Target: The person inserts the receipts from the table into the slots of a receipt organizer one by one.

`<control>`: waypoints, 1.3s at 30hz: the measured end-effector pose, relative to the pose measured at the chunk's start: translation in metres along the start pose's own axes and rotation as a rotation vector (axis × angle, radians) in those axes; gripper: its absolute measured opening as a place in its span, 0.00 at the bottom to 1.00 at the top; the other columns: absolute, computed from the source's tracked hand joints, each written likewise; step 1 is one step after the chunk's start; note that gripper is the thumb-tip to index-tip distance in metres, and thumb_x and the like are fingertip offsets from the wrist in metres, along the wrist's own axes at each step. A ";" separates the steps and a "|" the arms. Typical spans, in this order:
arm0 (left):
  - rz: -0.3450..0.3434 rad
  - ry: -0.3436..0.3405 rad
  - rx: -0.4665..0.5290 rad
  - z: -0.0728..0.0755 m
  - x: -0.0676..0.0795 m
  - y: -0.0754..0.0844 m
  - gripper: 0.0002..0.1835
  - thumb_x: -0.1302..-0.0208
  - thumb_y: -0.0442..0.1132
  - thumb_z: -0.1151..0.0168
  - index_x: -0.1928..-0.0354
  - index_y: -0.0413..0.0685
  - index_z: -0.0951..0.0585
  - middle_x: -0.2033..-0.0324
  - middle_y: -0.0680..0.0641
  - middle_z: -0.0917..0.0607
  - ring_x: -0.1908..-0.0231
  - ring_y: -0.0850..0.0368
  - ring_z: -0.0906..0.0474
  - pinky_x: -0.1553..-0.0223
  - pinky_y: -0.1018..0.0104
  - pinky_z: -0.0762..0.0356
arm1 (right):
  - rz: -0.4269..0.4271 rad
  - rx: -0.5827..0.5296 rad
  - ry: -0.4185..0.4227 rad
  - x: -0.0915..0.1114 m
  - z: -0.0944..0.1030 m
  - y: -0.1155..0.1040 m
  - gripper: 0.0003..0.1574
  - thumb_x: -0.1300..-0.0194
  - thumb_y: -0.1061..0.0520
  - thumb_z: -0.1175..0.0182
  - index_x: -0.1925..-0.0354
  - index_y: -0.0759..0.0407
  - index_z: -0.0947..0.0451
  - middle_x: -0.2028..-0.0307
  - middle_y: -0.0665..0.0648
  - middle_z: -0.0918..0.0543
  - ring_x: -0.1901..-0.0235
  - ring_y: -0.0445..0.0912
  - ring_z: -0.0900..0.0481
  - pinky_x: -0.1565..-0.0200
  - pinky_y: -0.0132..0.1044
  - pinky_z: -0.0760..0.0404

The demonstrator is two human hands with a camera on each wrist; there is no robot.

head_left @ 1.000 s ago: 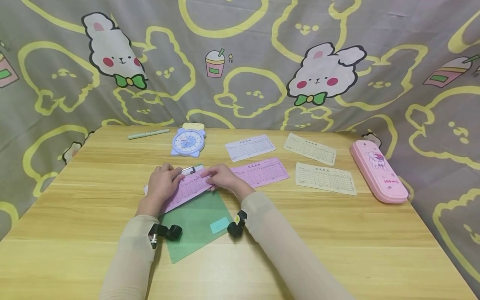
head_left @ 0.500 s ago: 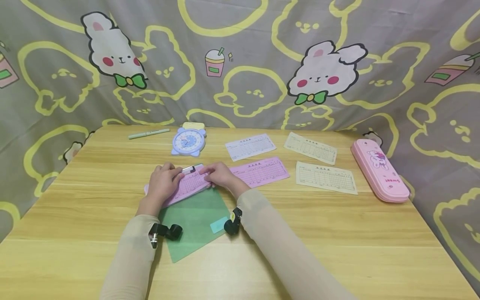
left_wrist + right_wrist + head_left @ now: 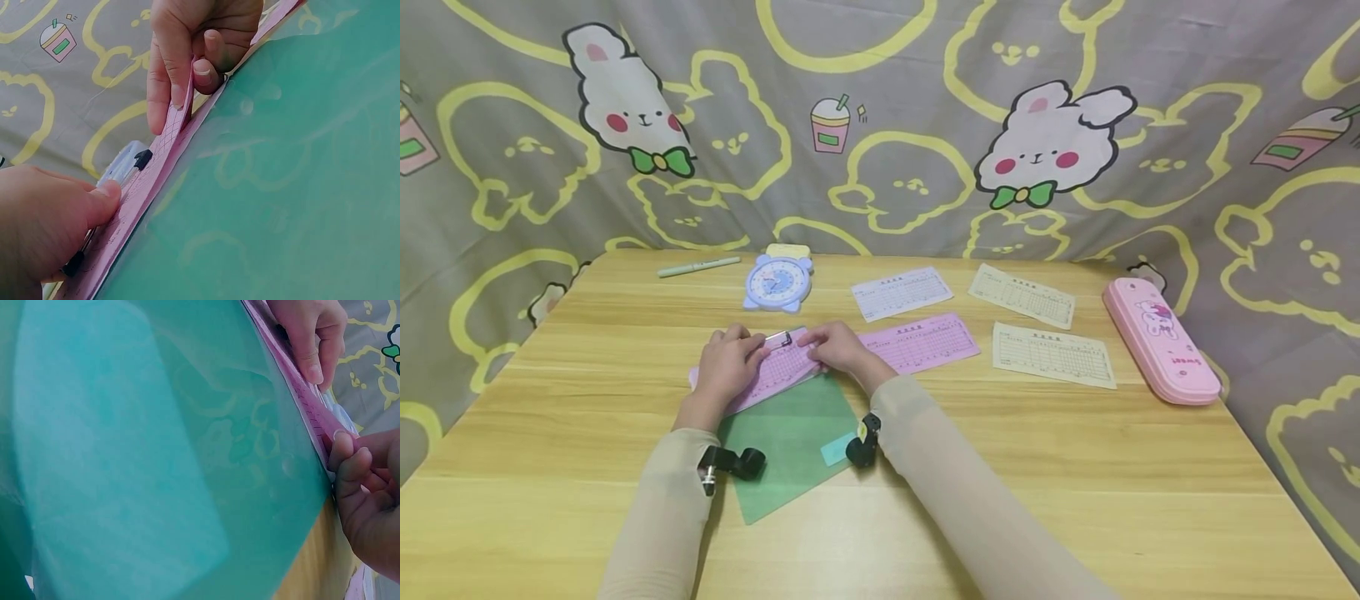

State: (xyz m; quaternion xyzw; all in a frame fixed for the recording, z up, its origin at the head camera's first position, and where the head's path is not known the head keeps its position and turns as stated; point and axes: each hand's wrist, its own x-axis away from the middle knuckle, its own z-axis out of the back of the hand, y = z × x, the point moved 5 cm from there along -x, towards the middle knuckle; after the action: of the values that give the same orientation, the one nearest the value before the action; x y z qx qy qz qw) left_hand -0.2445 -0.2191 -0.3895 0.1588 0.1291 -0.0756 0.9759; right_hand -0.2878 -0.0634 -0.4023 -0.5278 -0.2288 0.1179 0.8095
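A green clipboard lies tilted on the table, its clip on the far edge. My left hand grips the clip; the left wrist view shows the thumb on the metal bar between two black ends, fingers mostly hidden behind. Across the board's top lies a pink form slip, with another pink layer beneath its edge. My right hand pinches the slip's right end between thumb and fingers, bending it up from the layer beneath in the right wrist view.
Another pink slip lies right of my right hand. A pale lilac slip and two cream slips lie around it. A pink pencil case stands far right; a blue clock and a green pen lie at the back.
The pink slip on the clipboard has slid away from me toward the clip, its lower edge now higher. My right forearm has shifted slightly left; my left hand has stayed at the clip.
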 end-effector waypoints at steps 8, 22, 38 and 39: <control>0.036 -0.009 0.037 0.001 0.002 0.000 0.18 0.43 0.42 0.45 0.52 0.40 0.24 0.65 0.41 0.30 0.66 0.46 0.38 0.65 0.53 0.41 | -0.010 -0.091 -0.019 0.006 0.002 0.003 0.16 0.50 0.71 0.44 0.60 0.62 0.22 0.70 0.55 0.23 0.84 0.42 0.31 0.80 0.29 0.29; 0.059 0.008 0.071 0.001 0.004 -0.003 0.18 0.43 0.43 0.44 0.53 0.40 0.24 0.66 0.41 0.30 0.65 0.45 0.38 0.64 0.53 0.41 | 0.061 -0.115 -0.103 0.040 0.021 0.012 0.18 0.47 0.65 0.42 0.55 0.62 0.25 0.70 0.58 0.23 0.75 0.47 0.24 0.73 0.35 0.25; 0.078 -0.007 0.101 0.001 0.004 -0.002 0.19 0.44 0.43 0.44 0.52 0.39 0.25 0.66 0.41 0.31 0.64 0.46 0.38 0.64 0.53 0.42 | 0.321 -0.006 0.064 0.103 0.136 0.025 0.26 0.47 0.64 0.42 0.48 0.69 0.33 0.55 0.66 0.26 0.55 0.53 0.29 0.53 0.41 0.33; 0.080 -0.008 0.102 0.001 0.004 -0.002 0.19 0.44 0.43 0.44 0.52 0.39 0.25 0.66 0.41 0.31 0.64 0.46 0.38 0.64 0.53 0.42 | 0.317 -0.007 0.083 0.107 0.144 0.027 0.27 0.47 0.64 0.42 0.48 0.70 0.34 0.53 0.66 0.27 0.53 0.54 0.30 0.52 0.42 0.34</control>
State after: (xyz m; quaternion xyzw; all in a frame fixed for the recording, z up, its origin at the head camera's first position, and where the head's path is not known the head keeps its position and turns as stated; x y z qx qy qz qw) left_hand -0.2408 -0.2218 -0.3900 0.2130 0.1147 -0.0435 0.9693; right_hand -0.2650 0.1094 -0.3518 -0.5644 -0.1092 0.2214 0.7877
